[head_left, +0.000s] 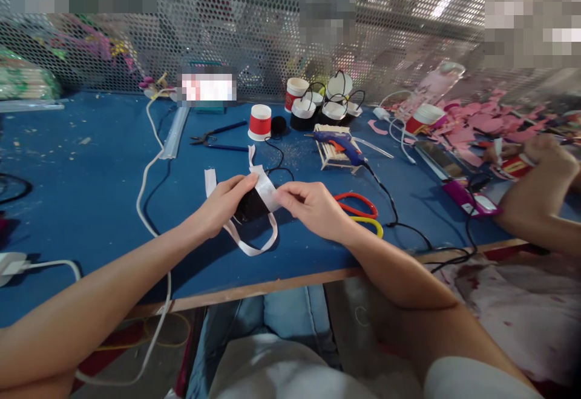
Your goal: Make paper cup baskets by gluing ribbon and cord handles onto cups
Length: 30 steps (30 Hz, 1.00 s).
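Near the front of the table, my left hand point(222, 202) is wrapped round a small paper cup point(249, 206) that lies on its side, its body covered in black. My right hand point(315, 208) pinches the edge of the white band point(267, 190) at the cup's right end. A white ribbon point(254, 252) loops down below the cup, and more white strip pokes up behind my left fingers. Part of the cup is hidden by my left hand. Black cord trails from behind it towards a black spool point(278, 125).
Behind stand a red-and-white paper cup point(260, 123) and several black-and-white cups with cord handles point(333, 111). A blue glue gun point(342, 143) rests on a wooden stick stand point(329, 160). Pliers point(218, 135), scissors with red and yellow handles point(363, 205) and a white cable point(143, 187) lie around. A co-worker's arm point(535, 187) is at right.
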{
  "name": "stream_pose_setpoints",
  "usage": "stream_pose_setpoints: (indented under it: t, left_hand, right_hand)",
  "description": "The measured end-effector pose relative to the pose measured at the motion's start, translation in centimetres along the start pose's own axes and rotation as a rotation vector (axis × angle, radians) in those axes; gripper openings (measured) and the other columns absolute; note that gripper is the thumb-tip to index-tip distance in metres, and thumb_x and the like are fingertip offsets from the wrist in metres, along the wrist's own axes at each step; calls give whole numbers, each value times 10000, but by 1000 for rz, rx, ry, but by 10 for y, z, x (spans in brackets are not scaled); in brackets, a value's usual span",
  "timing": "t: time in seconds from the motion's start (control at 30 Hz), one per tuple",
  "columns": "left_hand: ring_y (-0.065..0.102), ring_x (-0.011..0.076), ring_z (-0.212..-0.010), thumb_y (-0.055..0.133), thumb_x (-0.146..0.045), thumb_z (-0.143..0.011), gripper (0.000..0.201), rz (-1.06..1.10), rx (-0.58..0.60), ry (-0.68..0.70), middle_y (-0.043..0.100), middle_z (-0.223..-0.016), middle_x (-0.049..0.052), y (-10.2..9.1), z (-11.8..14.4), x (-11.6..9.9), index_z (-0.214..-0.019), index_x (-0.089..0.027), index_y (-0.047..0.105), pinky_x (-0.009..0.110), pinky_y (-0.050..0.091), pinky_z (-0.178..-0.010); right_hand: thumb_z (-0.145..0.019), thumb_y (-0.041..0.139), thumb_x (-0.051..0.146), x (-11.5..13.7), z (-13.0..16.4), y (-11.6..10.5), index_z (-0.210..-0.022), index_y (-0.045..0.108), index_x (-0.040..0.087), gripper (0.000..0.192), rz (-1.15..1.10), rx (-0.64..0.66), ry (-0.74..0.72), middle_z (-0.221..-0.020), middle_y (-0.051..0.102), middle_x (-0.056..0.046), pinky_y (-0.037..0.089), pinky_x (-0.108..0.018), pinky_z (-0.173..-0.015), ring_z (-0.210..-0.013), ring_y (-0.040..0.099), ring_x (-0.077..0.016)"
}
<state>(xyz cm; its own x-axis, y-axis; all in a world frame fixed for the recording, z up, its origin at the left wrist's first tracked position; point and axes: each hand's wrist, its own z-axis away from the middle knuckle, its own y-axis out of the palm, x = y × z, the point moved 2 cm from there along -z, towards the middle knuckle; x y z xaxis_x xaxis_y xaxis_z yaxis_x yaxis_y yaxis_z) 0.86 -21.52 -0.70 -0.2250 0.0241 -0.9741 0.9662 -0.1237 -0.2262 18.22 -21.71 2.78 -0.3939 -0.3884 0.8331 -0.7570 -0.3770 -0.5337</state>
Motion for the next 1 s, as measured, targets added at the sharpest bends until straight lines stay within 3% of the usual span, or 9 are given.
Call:
stream_pose_setpoints:
  t: [0.13,0.27,0.43,0.57,0.67,0.8,0.83,0.9,1.0]
  left_hand:
    - [573,190,-793,457,-563,-815,461,-191,-25,51,632,-868,48,-1,6,-8,-997,-160,586,301,445,-675]
    - [574,218,-945,480,-499,-830,437,-291,-28,185,632,-1041,74,-3,8,-13,-1106,-167,549,354,441,-828]
    - [581,209,-1002,561,-410,-812,332,-14,-46,301,629,-1103,92,-6,5,-14,-1050,-178,574,373,437,-910]
    - [609,204,-963,563,-373,-825,206,120,-113,420,660,-1018,74,-11,11,-22,-946,-213,612,393,467,-890]
    - [584,244,-1039,582,-468,-791,280,-103,23,603,667,-1019,92,-10,18,-29,-918,-230,652,440,445,-936]
    - [518,297,-1156,561,-677,-679,610,-279,284,774,600,-1199,140,-4,27,-31,-1081,-222,627,486,396,-1000]
    - [517,294,-1161,517,-675,-716,600,-259,286,776,588,-1217,143,-3,28,-31,-1091,-218,619,482,401,-998]
    - [567,259,-1096,449,-566,-830,452,-167,175,710,616,-1157,127,-4,28,-32,-1066,-217,613,453,448,-957]
    - [651,187,-859,496,-356,-868,223,39,-70,453,655,-922,68,-5,24,-29,-1005,-200,578,382,535,-818]
  right_hand:
    - [-840,512,393,-3,-1,3,-811,608,148,265,-112,14,16,-665,510,10,336,-207,-534,-586,417,-79]
    - [-833,525,383,-5,0,5,-722,594,149,268,12,3,23,-610,461,24,290,-213,-511,-552,366,-72]
    - [-846,506,281,0,0,6,-616,564,152,270,280,-4,-99,-563,426,29,265,-230,-536,-548,358,-73]
    - [-846,512,306,-4,-2,5,-650,605,155,265,280,-66,-71,-536,406,38,250,-223,-514,-513,317,-65]
    - [-840,512,322,-11,-4,3,-762,662,153,239,208,-97,-44,-561,469,30,276,-212,-521,-529,362,-72]
    - [-814,524,282,-18,-7,1,-831,677,149,203,81,-131,-27,-691,592,-6,343,-215,-566,-611,473,-101]
    - [-815,523,292,-19,-7,1,-812,675,149,209,70,-137,-26,-700,597,-11,347,-218,-567,-619,480,-106]
    - [-827,521,337,-19,-7,2,-791,672,148,245,78,-147,-29,-690,590,-13,342,-221,-559,-611,472,-106]
    - [-849,509,384,-17,-7,4,-773,663,148,292,159,-173,-60,-637,545,0,318,-224,-538,-562,421,-90]
